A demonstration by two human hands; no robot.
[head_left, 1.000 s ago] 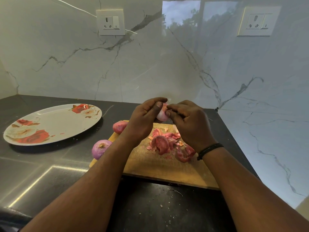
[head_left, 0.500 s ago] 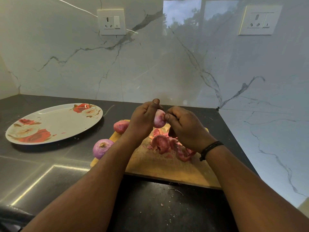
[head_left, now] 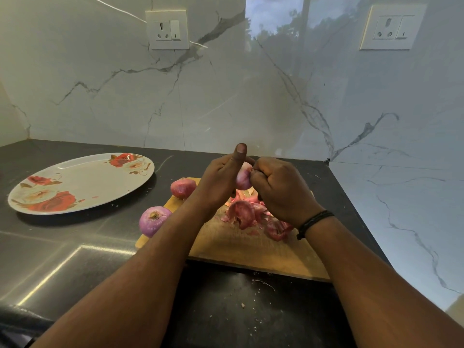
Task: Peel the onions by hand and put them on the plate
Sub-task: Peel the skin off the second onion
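Observation:
My left hand (head_left: 221, 180) grips a pale pink onion (head_left: 244, 177) above the wooden cutting board (head_left: 251, 249), its thumb pointing up. My right hand (head_left: 281, 189) is curled against the onion's right side, fingertips pinching at its skin. Two more onions lie at the board's left: a reddish one (head_left: 182, 187) on the far corner and a purple one (head_left: 153, 220) at the near left edge. A heap of red onion peels (head_left: 247, 213) sits on the board under my hands. The flowered oval plate (head_left: 82, 182) lies bare to the left.
The black countertop (head_left: 75, 247) runs to a marble wall behind and on the right. Small peel scraps (head_left: 263, 282) lie on the counter in front of the board. Two wall sockets (head_left: 167, 30) sit high on the back wall.
My hands have dropped a little toward the board with the onion. My left thumb has lifted off the onion and now points up; my right fingers have shifted on its skin.

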